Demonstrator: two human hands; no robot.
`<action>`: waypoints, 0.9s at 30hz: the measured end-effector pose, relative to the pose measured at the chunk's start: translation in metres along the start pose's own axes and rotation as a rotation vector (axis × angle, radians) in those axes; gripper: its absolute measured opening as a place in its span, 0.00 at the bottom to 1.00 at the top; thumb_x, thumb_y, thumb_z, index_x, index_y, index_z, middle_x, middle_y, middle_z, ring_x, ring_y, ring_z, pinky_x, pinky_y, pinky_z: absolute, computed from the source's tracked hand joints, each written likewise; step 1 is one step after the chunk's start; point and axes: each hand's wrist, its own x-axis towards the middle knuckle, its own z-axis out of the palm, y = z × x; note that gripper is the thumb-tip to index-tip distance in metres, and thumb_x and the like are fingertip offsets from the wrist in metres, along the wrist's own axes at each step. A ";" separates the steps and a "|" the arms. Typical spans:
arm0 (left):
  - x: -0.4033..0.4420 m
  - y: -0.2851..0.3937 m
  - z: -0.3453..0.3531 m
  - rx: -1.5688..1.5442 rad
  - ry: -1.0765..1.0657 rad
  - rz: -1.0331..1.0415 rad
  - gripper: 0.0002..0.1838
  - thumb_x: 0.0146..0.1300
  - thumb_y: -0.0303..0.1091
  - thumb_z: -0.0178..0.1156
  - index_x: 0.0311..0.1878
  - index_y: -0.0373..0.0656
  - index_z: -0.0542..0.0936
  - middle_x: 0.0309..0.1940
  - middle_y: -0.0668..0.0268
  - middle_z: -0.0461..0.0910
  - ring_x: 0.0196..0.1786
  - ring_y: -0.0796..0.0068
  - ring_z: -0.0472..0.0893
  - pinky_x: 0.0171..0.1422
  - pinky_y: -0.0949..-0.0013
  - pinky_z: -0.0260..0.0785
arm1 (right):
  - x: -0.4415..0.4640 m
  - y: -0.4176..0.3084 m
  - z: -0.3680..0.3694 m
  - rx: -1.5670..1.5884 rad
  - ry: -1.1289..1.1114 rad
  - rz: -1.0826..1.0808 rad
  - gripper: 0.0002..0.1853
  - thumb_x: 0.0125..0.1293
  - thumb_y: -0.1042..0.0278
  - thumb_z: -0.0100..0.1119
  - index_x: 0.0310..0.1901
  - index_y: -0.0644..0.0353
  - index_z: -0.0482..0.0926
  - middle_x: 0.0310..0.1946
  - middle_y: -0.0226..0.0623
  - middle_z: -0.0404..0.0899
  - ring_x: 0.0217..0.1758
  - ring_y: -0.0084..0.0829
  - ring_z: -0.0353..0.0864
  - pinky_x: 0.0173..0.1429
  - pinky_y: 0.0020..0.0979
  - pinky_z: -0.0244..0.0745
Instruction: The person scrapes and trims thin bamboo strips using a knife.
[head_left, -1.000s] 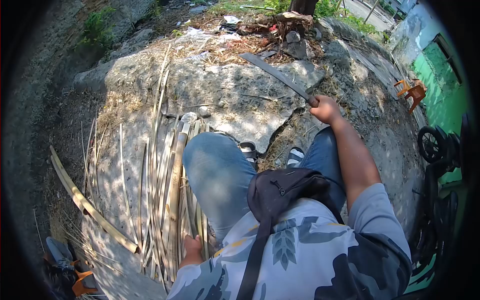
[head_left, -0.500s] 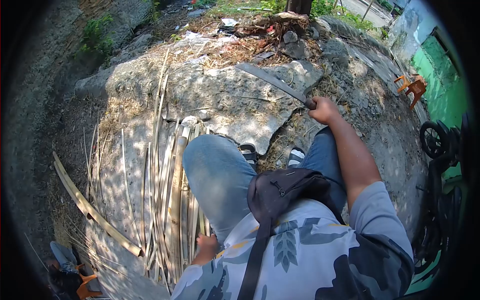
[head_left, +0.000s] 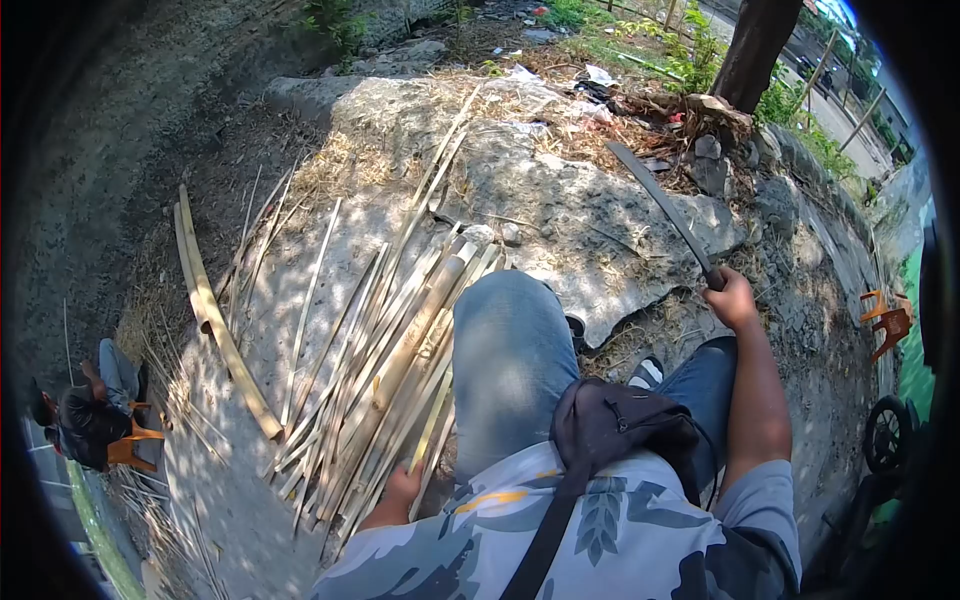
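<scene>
In the head view my right hand (head_left: 733, 299) is wrapped round the handle of a machete (head_left: 662, 208), its long dark blade pointing up and to the left over broken concrete. My left hand (head_left: 404, 486) is low beside my left thigh, fingers closed on the lower end of a pale yellow-green bamboo strip (head_left: 432, 424). Next to that hand lies a pile of split bamboo strips (head_left: 345, 400). A thicker bamboo pole (head_left: 410, 345) rests on top of the pile. My forearm and shirt partly hide the pile's near end.
Two long split bamboo pieces (head_left: 228, 335) lie to the left. A seated person (head_left: 90, 415) is on an orange chair (head_left: 134, 445) at lower left. A concrete slab (head_left: 570, 225) with a jagged edge is ahead. A tree trunk (head_left: 757, 55), another orange chair (head_left: 887, 322) and a motorcycle wheel (head_left: 888, 433) are to the right.
My view has turned left, so the scene has shifted right. The machete stays raised in my right hand, its blade now more upright. A strip now shows in my left hand.
</scene>
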 end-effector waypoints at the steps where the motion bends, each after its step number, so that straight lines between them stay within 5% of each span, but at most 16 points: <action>1: 0.005 -0.019 0.001 -0.073 0.008 -0.039 0.39 0.74 0.68 0.50 0.54 0.34 0.85 0.52 0.39 0.85 0.60 0.38 0.83 0.65 0.44 0.72 | -0.004 -0.011 -0.004 0.013 -0.003 0.008 0.28 0.53 0.60 0.76 0.54 0.65 0.84 0.44 0.47 0.89 0.46 0.39 0.88 0.54 0.40 0.79; 2: 0.013 -0.048 0.004 -0.044 0.040 0.132 0.42 0.77 0.69 0.43 0.49 0.33 0.87 0.51 0.37 0.85 0.59 0.36 0.82 0.64 0.43 0.72 | -0.011 -0.029 -0.010 0.028 0.001 0.016 0.27 0.53 0.59 0.76 0.53 0.66 0.84 0.43 0.46 0.89 0.45 0.37 0.88 0.53 0.40 0.79; 8: -0.048 -0.006 -0.079 -0.031 -0.022 -0.024 0.42 0.79 0.69 0.41 0.47 0.33 0.86 0.37 0.42 0.87 0.45 0.39 0.85 0.57 0.45 0.73 | 0.014 -0.030 -0.023 0.168 0.060 -0.081 0.25 0.54 0.58 0.77 0.49 0.67 0.84 0.35 0.38 0.86 0.36 0.31 0.83 0.44 0.38 0.77; 12: -0.083 0.020 -0.179 0.018 -0.084 -0.260 0.40 0.76 0.73 0.46 0.31 0.40 0.81 0.24 0.63 0.80 0.27 0.67 0.77 0.35 0.58 0.69 | 0.026 -0.039 -0.029 0.427 0.005 -0.120 0.24 0.55 0.59 0.76 0.48 0.67 0.84 0.32 0.35 0.84 0.34 0.28 0.80 0.43 0.35 0.76; 16: -0.129 0.023 -0.265 -0.035 0.081 -0.406 0.36 0.71 0.68 0.60 0.26 0.40 0.82 0.22 0.66 0.79 0.24 0.71 0.72 0.30 0.60 0.66 | 0.034 -0.014 -0.011 0.547 0.029 -0.157 0.23 0.57 0.58 0.74 0.48 0.67 0.84 0.32 0.35 0.84 0.35 0.29 0.81 0.42 0.37 0.75; 20: -0.167 0.050 -0.305 0.193 0.309 -0.098 0.28 0.68 0.57 0.69 0.27 0.38 0.82 0.21 0.66 0.78 0.26 0.72 0.73 0.33 0.61 0.68 | 0.020 0.003 -0.020 0.461 0.120 -0.112 0.22 0.58 0.58 0.74 0.49 0.65 0.83 0.35 0.37 0.85 0.37 0.32 0.83 0.45 0.39 0.76; 23: -0.179 0.109 -0.301 0.205 0.544 0.199 0.26 0.72 0.53 0.67 0.31 0.36 0.80 0.22 0.66 0.76 0.27 0.74 0.72 0.34 0.61 0.67 | 0.008 0.007 -0.032 0.464 0.108 -0.101 0.23 0.62 0.57 0.73 0.51 0.65 0.82 0.36 0.38 0.85 0.37 0.31 0.83 0.44 0.38 0.76; 27: -0.150 0.178 -0.272 -0.123 0.568 0.440 0.20 0.82 0.45 0.55 0.36 0.38 0.74 0.24 0.68 0.69 0.30 0.77 0.67 0.36 0.63 0.64 | 0.003 0.011 -0.032 0.609 0.109 -0.202 0.23 0.64 0.54 0.72 0.52 0.64 0.82 0.34 0.35 0.83 0.36 0.29 0.81 0.41 0.37 0.74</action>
